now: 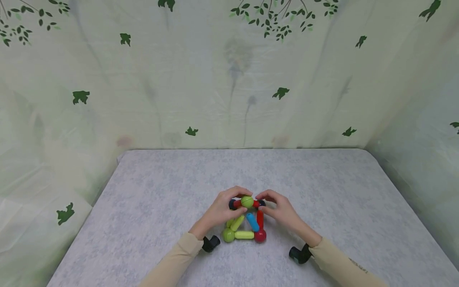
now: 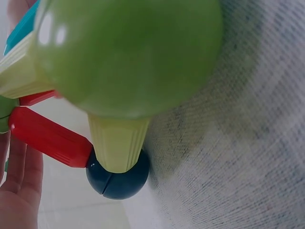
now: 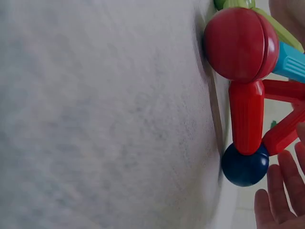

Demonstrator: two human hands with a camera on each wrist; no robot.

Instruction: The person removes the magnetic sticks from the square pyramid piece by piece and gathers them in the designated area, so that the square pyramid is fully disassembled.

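A structure of plastic rods and balls stands on the table. At its front are a green ball (image 1: 228, 235) and a red ball (image 1: 260, 235), joined by a yellow-green rod (image 1: 244, 235). A blue rod (image 1: 252, 222) and another yellow-green rod slant up toward the upper green ball (image 1: 247, 201). My left hand (image 1: 223, 206) pinches that upper ball between thumb and fingers. My right hand (image 1: 281, 207) has its thumb and fingers about a red rod (image 1: 256, 203) beside it. Dark blue balls, one (image 3: 245, 164) plain in the right wrist view, sit at the back corners.
The grey mottled table (image 1: 161, 179) reaches back to a pale curtain (image 1: 208, 79) with leaf and bird prints. Black wrist cameras, the left one (image 1: 211, 243) near the green corner and the right one (image 1: 299, 254) farther off, stick out beside the structure.
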